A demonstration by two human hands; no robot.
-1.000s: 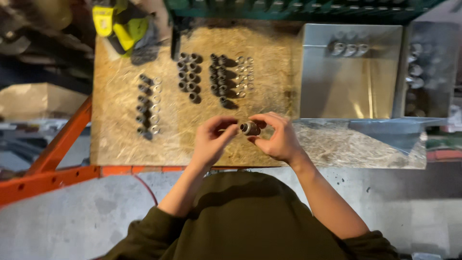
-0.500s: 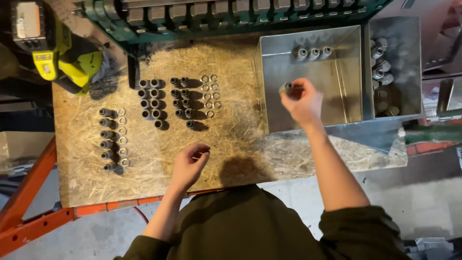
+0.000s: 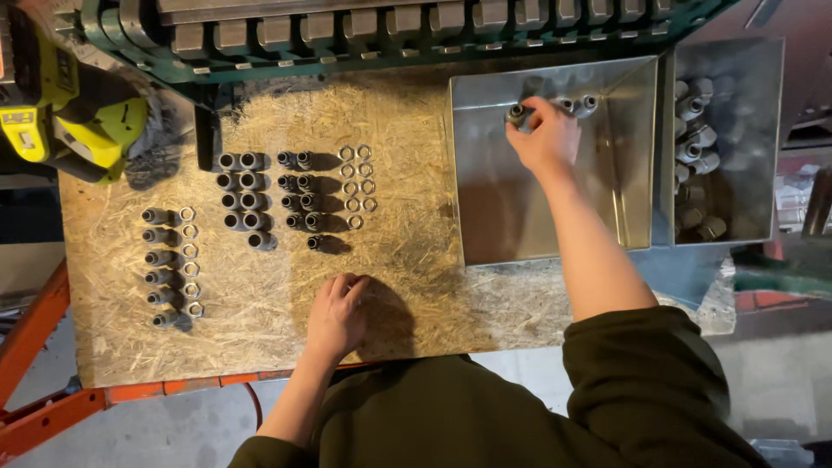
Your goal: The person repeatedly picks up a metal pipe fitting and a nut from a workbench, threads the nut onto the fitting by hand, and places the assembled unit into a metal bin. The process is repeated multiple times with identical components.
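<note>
My right hand (image 3: 548, 139) reaches into the far end of a shiny metal tray (image 3: 555, 247) and is closed around a grey metal fitting (image 3: 518, 113). Beside it, two similar fittings (image 3: 582, 105) stand against the tray's back wall. My left hand (image 3: 336, 314) rests on the chipboard bench top (image 3: 416, 286) near its front edge, fingers loosely curled, holding nothing. The nearest loose part to it is a dark fitting (image 3: 319, 243) just beyond the fingers.
Rows of dark fittings (image 3: 247, 195), small nuts (image 3: 357, 186) and another fitting row (image 3: 160, 269) lie on the board. A second metal bin (image 3: 737, 173) with several fittings stands at the right. A yellow power tool (image 3: 69, 113) lies back left, below a green rack (image 3: 390, 26).
Both hands held one fitting together at the front edge. My right hand then carried it into the tray and on to the back wall; my left hand dropped onto the board.
</note>
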